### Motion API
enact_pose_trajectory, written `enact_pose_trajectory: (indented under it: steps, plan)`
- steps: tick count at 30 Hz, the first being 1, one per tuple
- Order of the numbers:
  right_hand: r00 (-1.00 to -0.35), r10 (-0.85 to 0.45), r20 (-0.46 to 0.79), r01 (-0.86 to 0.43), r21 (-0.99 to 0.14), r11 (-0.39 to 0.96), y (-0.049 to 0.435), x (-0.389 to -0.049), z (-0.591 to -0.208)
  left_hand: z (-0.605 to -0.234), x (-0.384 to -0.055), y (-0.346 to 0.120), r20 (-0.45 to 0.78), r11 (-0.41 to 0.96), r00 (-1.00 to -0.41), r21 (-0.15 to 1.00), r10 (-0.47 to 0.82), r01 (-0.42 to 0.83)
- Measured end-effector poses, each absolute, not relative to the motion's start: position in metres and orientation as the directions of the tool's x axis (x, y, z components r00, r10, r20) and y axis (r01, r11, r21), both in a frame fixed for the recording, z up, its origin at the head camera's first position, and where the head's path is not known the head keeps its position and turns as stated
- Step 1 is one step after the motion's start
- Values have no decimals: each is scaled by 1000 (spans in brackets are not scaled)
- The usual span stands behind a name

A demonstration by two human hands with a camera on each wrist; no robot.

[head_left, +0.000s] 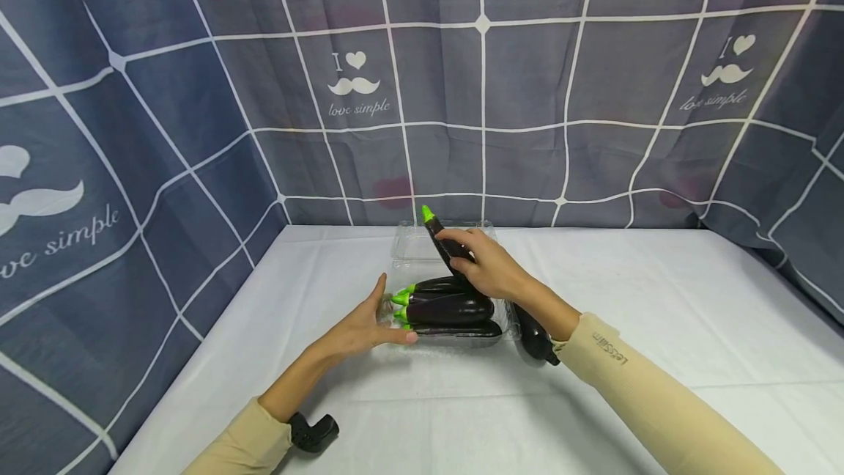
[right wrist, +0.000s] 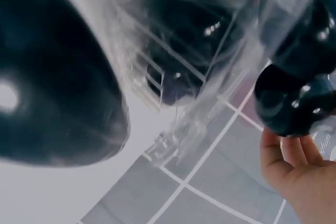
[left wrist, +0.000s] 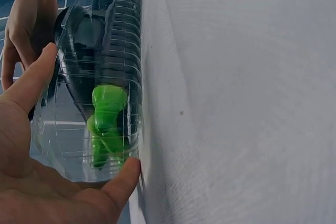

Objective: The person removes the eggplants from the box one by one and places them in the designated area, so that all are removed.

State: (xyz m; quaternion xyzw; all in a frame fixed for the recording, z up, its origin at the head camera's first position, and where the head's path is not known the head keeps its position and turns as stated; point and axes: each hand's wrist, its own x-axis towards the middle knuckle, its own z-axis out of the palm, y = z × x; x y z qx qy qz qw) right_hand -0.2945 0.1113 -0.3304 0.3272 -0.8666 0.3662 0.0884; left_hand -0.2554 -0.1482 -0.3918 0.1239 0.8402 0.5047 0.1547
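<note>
A clear plastic box holds several dark eggplants with bright green stem ends pointing left. My right hand grips another eggplant above the back of the box, tilted, its green tip up. In the right wrist view, fingers curl against that eggplant's rounded end. My left hand touches the left end of the box, thumb along the front and fingers spread. In the left wrist view, green stem ends show through the ribbed wall beside the left hand.
The box's clear lid lies folded back behind it. One more eggplant lies on the white tablecloth at the right, partly under the right forearm. A grey checked curtain stands behind and at both sides.
</note>
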Motion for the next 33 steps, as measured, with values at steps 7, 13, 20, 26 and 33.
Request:
enact_pose_trajectory:
  steps: [7,13,20,26,33]
  plan:
    - [-801,-454,390,-594,-611,524,126,-292,-327,-393,-257,-148,-144,469,-920,882,364,48]
    - [-825,-430,367,-562,-612,556,144,-290,-324,-393,-257,-148,-140,472,-920,880,367,54]
    - [-855,-399,332,-516,-623,587,160,-292,-324,-392,-256,-149,-140,455,-917,889,373,49]
    - [-883,-368,292,-463,-672,578,175,-290,-325,-391,-254,-150,-147,442,-914,896,380,40]
    - [-900,-350,261,-419,-742,524,197,-283,-327,-390,-253,-149,-140,435,-913,899,382,44]
